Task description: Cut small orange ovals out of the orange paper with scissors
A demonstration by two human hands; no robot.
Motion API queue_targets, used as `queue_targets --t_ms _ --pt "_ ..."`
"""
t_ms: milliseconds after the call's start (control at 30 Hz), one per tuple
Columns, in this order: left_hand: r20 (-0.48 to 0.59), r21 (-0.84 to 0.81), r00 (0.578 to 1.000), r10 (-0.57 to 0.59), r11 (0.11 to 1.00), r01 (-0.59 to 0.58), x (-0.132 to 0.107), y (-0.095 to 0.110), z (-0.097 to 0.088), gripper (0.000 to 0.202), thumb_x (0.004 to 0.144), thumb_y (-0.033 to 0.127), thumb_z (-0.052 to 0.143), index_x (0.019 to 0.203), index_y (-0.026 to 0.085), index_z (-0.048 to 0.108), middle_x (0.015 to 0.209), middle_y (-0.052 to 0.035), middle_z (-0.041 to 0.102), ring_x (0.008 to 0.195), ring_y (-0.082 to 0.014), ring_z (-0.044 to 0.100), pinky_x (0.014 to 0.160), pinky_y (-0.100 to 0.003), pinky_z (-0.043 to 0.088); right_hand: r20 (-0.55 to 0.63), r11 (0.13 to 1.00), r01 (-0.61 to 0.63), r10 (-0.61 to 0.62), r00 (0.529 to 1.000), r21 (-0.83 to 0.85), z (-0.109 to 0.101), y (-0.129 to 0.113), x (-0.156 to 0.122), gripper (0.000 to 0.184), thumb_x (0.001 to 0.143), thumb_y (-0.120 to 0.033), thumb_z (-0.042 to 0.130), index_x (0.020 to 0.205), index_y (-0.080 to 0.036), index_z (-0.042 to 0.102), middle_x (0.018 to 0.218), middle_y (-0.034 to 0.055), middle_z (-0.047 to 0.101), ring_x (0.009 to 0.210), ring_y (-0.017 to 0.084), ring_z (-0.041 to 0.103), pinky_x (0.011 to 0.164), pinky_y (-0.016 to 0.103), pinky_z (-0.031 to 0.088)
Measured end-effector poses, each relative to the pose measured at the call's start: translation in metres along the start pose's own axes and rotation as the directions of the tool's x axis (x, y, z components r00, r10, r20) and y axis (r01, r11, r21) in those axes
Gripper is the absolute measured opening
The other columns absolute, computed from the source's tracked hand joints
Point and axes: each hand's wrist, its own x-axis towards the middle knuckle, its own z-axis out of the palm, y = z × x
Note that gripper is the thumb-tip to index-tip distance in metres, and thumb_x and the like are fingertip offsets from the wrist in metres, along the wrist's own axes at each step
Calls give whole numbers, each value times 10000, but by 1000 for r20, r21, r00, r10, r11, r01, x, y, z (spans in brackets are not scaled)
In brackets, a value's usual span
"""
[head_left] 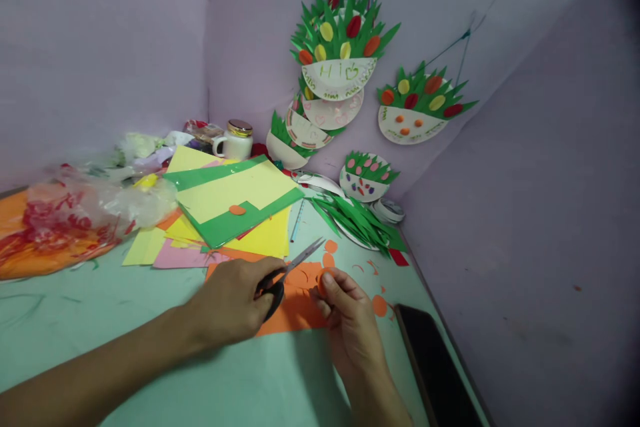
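Observation:
My left hand is wrapped round the black handles of a pair of scissors, whose blades point up and to the right over an orange paper sheet on the pale green table. My right hand pinches a small orange paper piece at its fingertips, just right of the scissors. Cut orange ovals lie scattered beyond the hands.
A stack of yellow, green and pink sheets lies behind the hands, with green paper leaves to its right. A dark phone rests at the right edge. Plastic bags sit left, a white jar at the back. Paper-plate crafts hang on the wall.

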Motion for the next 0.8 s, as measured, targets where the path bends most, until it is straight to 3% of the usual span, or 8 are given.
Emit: queue_targets --t_ms 133,333,433,800 --pt "24 24 998 54 998 -54 0 2 -6 273 764 246 435 1003 234 567 707 17 625 608 -142 539 548 -230 340 -11 987 97 -99 995 -125 -4 3 3 212 551 -295 786 699 -179 687 642 -11 626 600 119 544 613 249 429" --pt "56 153 985 165 973 -172 -2 3 -6 319 694 154 455 975 226 585 683 9 623 572 -144 525 526 -232 313 146 939 213 -179 973 -270 -5 3 3 94 661 -279 707 707 -197 700 695 2 671 713 151 585 724 275 437" --pt "54 181 981 185 965 -192 -3 1 -5 386 684 133 453 1040 230 568 721 0 639 614 -160 558 546 -240 329 196 929 228 -176 965 -291 -4 2 2 50 688 -255 681 701 -212 702 714 -1 688 738 155 599 745 278 435" --pt "-3 260 966 259 933 -250 -1 -9 -8 366 692 153 468 1037 238 556 763 -19 656 699 -185 596 598 -249 374 212 906 238 -171 962 -351 -6 1 2 60 681 -257 681 696 -202 701 700 7 692 708 166 596 708 289 438"
